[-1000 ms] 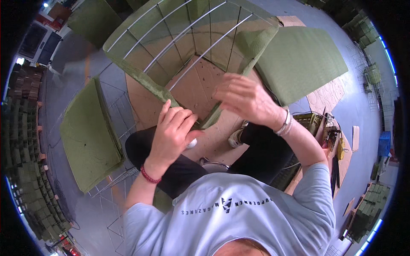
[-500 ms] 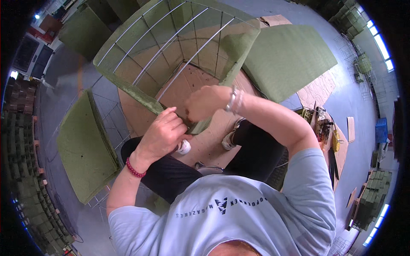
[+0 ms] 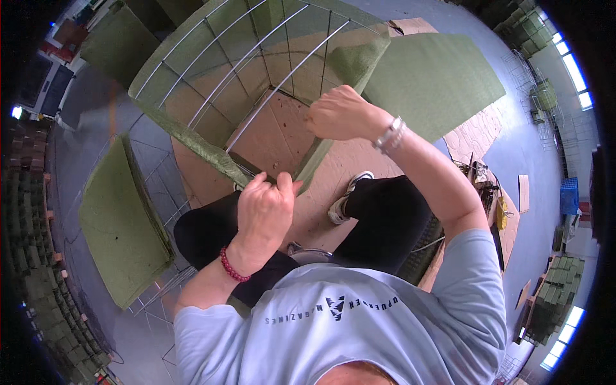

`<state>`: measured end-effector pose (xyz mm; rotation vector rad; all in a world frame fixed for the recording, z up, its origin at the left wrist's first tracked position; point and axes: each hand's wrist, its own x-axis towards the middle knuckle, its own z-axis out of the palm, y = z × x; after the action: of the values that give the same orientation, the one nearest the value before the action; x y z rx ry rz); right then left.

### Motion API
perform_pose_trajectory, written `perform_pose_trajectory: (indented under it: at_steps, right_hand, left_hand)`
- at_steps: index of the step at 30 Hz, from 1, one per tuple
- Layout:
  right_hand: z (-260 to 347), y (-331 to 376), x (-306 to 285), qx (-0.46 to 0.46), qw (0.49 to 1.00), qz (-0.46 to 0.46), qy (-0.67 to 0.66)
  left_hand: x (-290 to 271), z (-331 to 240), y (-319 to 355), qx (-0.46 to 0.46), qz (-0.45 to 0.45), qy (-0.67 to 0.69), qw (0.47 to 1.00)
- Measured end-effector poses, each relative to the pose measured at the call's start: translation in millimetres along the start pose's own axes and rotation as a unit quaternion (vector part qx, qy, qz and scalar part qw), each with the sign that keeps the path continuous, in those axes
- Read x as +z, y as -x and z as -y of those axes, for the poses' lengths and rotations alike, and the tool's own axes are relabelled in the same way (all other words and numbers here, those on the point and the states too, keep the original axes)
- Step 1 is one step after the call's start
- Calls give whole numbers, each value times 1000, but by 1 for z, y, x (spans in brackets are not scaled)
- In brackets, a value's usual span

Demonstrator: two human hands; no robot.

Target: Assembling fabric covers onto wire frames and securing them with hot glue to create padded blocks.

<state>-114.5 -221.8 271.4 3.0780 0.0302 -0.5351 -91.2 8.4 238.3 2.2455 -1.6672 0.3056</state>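
A large wire basket [image 3: 246,59], lined with green woven fabric, stands in front of my knees with its open side toward me. My left hand [image 3: 265,208] is closed at its near corner, pinching the edge of the green fabric [image 3: 192,146]. To the right and farther out, my right hand [image 3: 344,114] is raised over the basket's right side, fingers curled in. Whatever lies inside that fist is hidden or too thin to see. Between the two hands, the fabric-covered right edge [image 3: 314,163] runs down to the near corner.
Green fabric panels [image 3: 125,224] lean on wire grids at the left. Another green panel [image 3: 436,83] lies at the far right over cardboard [image 3: 475,138]. Tools, with something yellow [image 3: 504,213], sit by my right elbow. Stacked green pieces [image 3: 558,298] line the side.
My right hand has drawn away from the near corner, up and to the right. My left hand has shifted slightly right and nearer to me, staying at the corner. The basket has tilted slightly left.
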Motion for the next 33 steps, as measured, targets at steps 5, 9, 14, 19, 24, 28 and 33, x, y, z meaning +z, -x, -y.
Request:
perform_pose_trajectory:
  at_steps: [5,9,14,19,24,28,33]
  right_hand:
    - [-17,-37,25,-22,997,50,-46]
    - [-12,-41,23,3,1000,-18,-3]
    - [52,29,20,-113,881,-415,-197]
    - [83,27,40,-147,900,-397,-105]
    - [85,27,4,-78,986,-112,-96]
    - [79,15,10,-93,988,-112,-57]
    - [74,19,13,-65,953,-188,-229]
  left_hand:
    - [-10,5,-13,-13,104,65,992]
    - [-13,12,-13,-10,107,121,987]
    - [-17,55,40,104,-104,72,986]
    - [-6,77,28,132,-70,112,982]
    - [-22,78,5,135,17,96,986]
    - [-29,79,-25,122,269,68,953]
    - [-50,110,-28,2,24,500,866]
